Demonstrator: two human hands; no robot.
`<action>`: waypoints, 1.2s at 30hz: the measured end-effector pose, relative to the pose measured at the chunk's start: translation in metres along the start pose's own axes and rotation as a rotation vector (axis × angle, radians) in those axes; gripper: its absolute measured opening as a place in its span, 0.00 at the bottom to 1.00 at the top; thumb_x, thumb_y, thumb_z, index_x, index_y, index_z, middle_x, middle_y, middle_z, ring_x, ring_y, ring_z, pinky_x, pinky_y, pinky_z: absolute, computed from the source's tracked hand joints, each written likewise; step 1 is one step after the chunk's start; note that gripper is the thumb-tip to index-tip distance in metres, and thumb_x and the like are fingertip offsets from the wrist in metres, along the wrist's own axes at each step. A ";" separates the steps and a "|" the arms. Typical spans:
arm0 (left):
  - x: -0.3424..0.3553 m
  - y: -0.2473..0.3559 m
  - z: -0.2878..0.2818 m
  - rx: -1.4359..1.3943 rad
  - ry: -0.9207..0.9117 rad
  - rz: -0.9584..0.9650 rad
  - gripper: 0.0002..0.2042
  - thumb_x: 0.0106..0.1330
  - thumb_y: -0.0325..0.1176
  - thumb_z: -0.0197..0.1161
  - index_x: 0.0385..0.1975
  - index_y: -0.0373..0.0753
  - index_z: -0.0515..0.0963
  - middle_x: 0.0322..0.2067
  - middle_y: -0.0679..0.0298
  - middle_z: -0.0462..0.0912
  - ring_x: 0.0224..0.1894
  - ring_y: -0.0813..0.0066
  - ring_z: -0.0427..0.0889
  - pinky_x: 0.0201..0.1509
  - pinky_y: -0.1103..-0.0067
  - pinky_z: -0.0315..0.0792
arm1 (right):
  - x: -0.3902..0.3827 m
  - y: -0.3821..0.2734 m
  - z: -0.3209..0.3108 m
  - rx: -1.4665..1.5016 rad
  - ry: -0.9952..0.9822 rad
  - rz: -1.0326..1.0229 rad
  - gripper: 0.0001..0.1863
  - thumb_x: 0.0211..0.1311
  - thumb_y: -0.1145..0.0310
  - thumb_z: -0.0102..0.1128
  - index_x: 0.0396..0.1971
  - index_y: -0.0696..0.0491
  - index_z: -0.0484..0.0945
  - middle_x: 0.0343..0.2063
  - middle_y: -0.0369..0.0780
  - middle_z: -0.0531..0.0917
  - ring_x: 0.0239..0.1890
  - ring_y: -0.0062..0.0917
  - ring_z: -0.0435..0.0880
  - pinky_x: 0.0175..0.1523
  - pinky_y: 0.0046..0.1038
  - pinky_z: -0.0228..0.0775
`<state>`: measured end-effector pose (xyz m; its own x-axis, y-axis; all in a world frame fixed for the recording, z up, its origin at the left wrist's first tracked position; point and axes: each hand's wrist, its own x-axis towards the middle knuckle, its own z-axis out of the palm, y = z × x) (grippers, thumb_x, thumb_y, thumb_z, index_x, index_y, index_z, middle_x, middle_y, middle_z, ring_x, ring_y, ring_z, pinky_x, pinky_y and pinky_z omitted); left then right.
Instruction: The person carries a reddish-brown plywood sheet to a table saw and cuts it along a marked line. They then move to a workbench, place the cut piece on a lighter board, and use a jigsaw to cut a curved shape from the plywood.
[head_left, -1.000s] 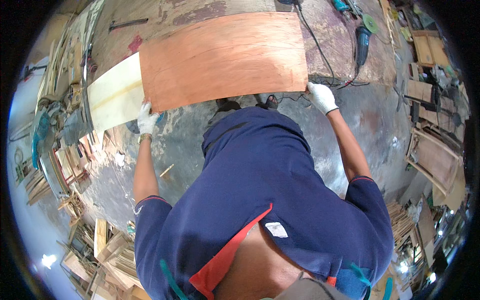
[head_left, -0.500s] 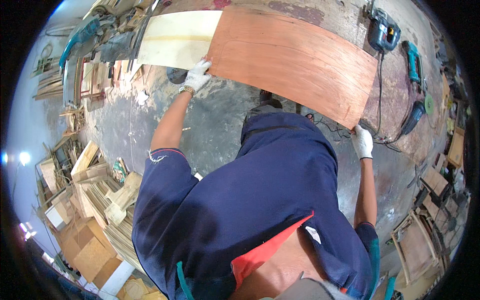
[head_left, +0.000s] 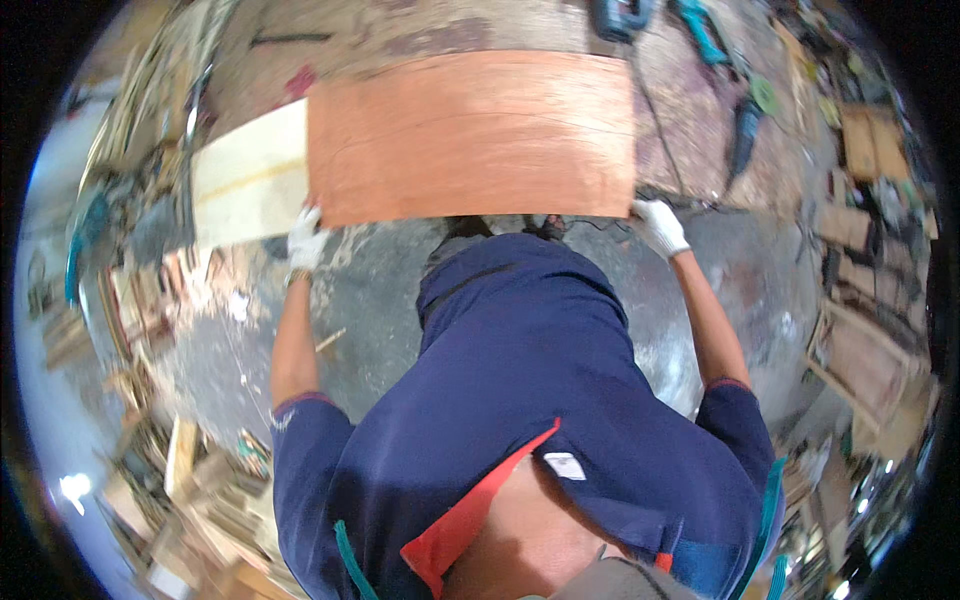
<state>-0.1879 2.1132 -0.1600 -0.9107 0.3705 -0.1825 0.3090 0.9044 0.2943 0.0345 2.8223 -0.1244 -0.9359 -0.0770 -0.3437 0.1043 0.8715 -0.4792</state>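
A reddish-brown plywood sheet point(head_left: 470, 140) stretches across in front of me. A pale board point(head_left: 252, 175) shows at its left end; whether the two overlap or butt together I cannot tell. My left hand point(head_left: 306, 240), in a white glove, is closed on the plywood's near left corner, beside the pale board. At the near right corner my gloved right hand point(head_left: 660, 226) also grips the plywood, fingertips partly hidden at its edge. Both arms reach forward, spread apart.
Beyond the plywood's right end lie a dark blue power tool point(head_left: 620, 18), a teal power tool point(head_left: 703, 32) and an angle grinder point(head_left: 745, 130) with a green disc. A black cable point(head_left: 655, 125) runs nearby. Wood scraps point(head_left: 215, 500) pile up left; a wooden frame point(head_left: 862, 362) stands right.
My view has swung, so everything appears shifted and turned. The plywood, slanting down to the right before, now runs nearly level across my front. Both hands keep their corners.
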 end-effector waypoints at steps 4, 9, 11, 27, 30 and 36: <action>0.004 0.000 0.001 -0.025 0.026 0.003 0.36 0.58 0.33 0.73 0.69 0.40 0.70 0.71 0.48 0.67 0.75 0.53 0.62 0.75 0.69 0.62 | -0.003 -0.004 -0.001 -0.037 0.053 -0.006 0.11 0.59 0.62 0.62 0.35 0.54 0.83 0.29 0.50 0.85 0.34 0.50 0.85 0.39 0.46 0.76; -0.002 0.010 -0.008 -0.155 -0.013 -0.065 0.34 0.61 0.29 0.71 0.70 0.42 0.69 0.74 0.44 0.59 0.75 0.52 0.61 0.74 0.68 0.65 | 0.017 -0.022 -0.028 -0.165 0.118 0.300 0.21 0.59 0.50 0.60 0.29 0.56 0.84 0.30 0.51 0.85 0.36 0.49 0.85 0.42 0.47 0.77; 0.000 0.022 -0.011 -0.154 0.011 -0.094 0.34 0.60 0.28 0.68 0.69 0.38 0.69 0.71 0.42 0.64 0.74 0.50 0.63 0.76 0.68 0.61 | 0.030 -0.021 -0.027 0.024 0.497 0.356 0.19 0.60 0.50 0.59 0.30 0.54 0.81 0.29 0.51 0.84 0.35 0.49 0.84 0.42 0.47 0.74; 0.010 0.016 -0.007 -0.461 0.011 -0.156 0.38 0.55 0.23 0.72 0.71 0.35 0.66 0.73 0.46 0.60 0.72 0.55 0.65 0.74 0.70 0.64 | 0.052 -0.038 0.028 0.435 0.887 0.570 0.14 0.59 0.54 0.65 0.31 0.49 0.89 0.32 0.46 0.86 0.42 0.45 0.83 0.50 0.44 0.74; 0.006 0.011 -0.012 -0.560 -0.006 -0.231 0.39 0.55 0.18 0.68 0.71 0.30 0.64 0.75 0.48 0.57 0.73 0.57 0.63 0.75 0.71 0.61 | 0.065 -0.031 0.048 0.487 0.958 0.520 0.14 0.58 0.55 0.65 0.26 0.50 0.87 0.30 0.49 0.85 0.41 0.46 0.83 0.48 0.45 0.73; 0.008 0.021 -0.016 -0.558 -0.005 -0.278 0.40 0.52 0.13 0.64 0.71 0.28 0.62 0.76 0.49 0.56 0.74 0.58 0.62 0.77 0.72 0.56 | 0.064 -0.046 0.037 0.645 0.976 0.677 0.13 0.55 0.55 0.68 0.24 0.49 0.88 0.24 0.45 0.86 0.32 0.43 0.85 0.44 0.41 0.77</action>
<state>-0.1930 2.1313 -0.1400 -0.9348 0.1391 -0.3268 -0.1308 0.7206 0.6809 -0.0181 2.7593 -0.1541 -0.4653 0.8814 -0.0819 0.5226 0.1989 -0.8290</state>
